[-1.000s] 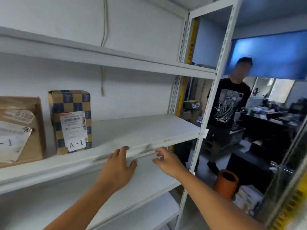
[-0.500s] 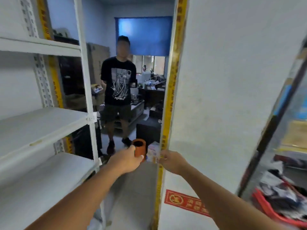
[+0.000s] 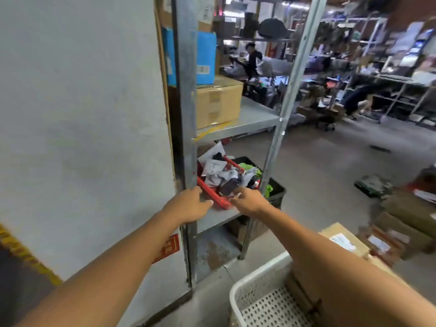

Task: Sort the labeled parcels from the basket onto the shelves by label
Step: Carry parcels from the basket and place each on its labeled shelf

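A white perforated basket [image 3: 254, 282] stands at the bottom right, below my right forearm; a brown parcel shows inside it, mostly hidden by my arm. My left hand [image 3: 188, 205] and my right hand [image 3: 247, 200] are stretched forward side by side with loose fingers and hold nothing. They hover in front of a grey metal shelf [image 3: 217, 215]. A red tray [image 3: 212, 193] of crumpled bags lies on that shelf just beyond my fingertips.
A grey steel rack [image 3: 186, 90] carries a cardboard box [image 3: 218, 103] and a blue box [image 3: 205, 57]. A white wall panel [image 3: 82, 114] fills the left. Cardboard boxes [image 3: 344, 239] lie on the floor at the right. People sit at cluttered desks far back.
My view has swung right, from the white shelves with the A-1 parcels, past a standing person, to the grey rack and the basket. Both hands stay forward with nothing in them.
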